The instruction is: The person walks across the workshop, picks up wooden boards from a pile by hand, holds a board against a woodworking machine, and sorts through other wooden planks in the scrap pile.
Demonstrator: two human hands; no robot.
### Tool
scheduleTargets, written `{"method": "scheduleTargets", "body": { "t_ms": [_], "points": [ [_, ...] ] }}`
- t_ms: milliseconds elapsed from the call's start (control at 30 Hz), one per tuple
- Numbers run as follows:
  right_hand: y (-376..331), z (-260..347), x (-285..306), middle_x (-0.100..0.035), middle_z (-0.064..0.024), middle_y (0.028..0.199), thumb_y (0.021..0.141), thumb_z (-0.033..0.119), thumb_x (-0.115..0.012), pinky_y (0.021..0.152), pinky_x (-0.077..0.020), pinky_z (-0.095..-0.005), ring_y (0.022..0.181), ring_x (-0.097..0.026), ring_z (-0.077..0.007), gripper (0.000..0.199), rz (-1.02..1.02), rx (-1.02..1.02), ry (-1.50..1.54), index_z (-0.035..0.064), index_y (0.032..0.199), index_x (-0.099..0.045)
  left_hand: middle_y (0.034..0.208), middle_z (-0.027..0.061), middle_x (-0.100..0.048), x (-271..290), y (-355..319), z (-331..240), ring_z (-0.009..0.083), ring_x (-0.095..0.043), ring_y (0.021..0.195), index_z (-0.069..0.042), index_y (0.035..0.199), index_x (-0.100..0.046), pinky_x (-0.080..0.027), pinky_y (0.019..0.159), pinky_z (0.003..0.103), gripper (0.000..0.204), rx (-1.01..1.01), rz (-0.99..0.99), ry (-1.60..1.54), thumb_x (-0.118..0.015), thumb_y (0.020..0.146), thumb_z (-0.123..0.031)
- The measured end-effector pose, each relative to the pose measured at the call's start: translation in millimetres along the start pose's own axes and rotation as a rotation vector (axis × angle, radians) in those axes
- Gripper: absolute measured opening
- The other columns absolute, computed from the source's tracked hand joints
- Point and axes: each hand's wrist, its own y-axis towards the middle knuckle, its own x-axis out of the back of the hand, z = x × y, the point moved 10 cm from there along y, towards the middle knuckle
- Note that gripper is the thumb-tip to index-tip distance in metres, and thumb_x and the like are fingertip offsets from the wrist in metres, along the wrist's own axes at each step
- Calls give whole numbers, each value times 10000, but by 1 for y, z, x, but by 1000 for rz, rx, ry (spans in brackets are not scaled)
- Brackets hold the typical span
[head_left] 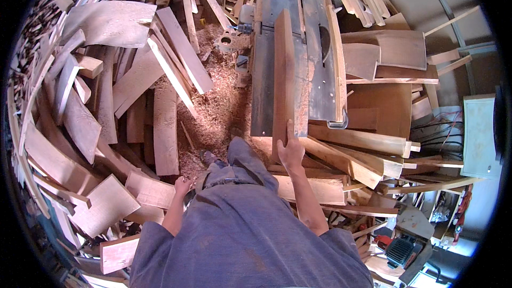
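clock centred on the head view.

- plank (283,74): long, lies on the metal worktop (262,88) at 12 to 1 o'clock; its near end overhangs the worktop's near edge.
- right hand (291,152): just off centre at 4 o'clock, touching the plank's near end. index finger stretched out along it, thumb to the left. grip: cannot tell whether it pinches the plank; other fingers partly hidden.
- left hand (182,185): 8 o'clock, well apart from the plank, beside the person's hip. grip: fingers curled in; cannot tell if anything is inside.
- blade (325,42): dark, rounded, in a slot at 1 o'clock, right of the plank.
- shavings (221,104): on the floor, 10 o'clock.
- boards (166,128): heaped from 8 to 11 o'clock.
- motor (401,252): dark, finned, 4 o'clock.
- cabinet (480,138): pale, 3 o'clock.
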Motion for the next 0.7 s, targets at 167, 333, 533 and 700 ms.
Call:
{"method": "scheduleTargets", "body": {
  "t_ms": [167, 333, 533, 700],
  "points": [
    [15, 2, 2, -668, -277, 974, 809, 175, -650, 713, -529, -505, 818, -660, -437, 826, 14, -22, 7, 169, 1549, -283, 769, 143, -681, -7, 19, -11, 226, -660, 725, 9, 793, -625, -511, 654, 389, 300, 23, -8, -125, -778, 692, -228],
    [34, 10, 2, -660, -282, 901, 800, 146, -657, 702, -516, -502, 789, -652, -440, 826, -27, 24, 5, 148, 1542, -297, 703, 100, -580, -8, 54, -46, 204, -540, 643, -2, 759, -517, -451, 601, 394, 321, -157, -46, -366, -754, 734, -218],
    [66, 13, 6, -642, -287, 833, 782, 102, -646, 696, -510, -503, 760, -641, -450, 811, -96, 58, 61, 127, 1527, -328, 733, 109, -606, 5, 52, -87, 204, -601, 627, -36, 833, -538, -485, 594, 377, 302, -208, -47, -212, -735, 793, -261],
    [108, 30, 13, -638, -296, 827, 781, 115, -634, 694, -504, -516, 764, -635, -463, 806, -57, 53, 57, 124, 1526, -324, 766, 94, -615, -3, 53, -48, 183, -605, 668, -29, 857, -534, -481, 579, 339, 278, -103, -25, -374, -734, 798, -214]
  ]
}}
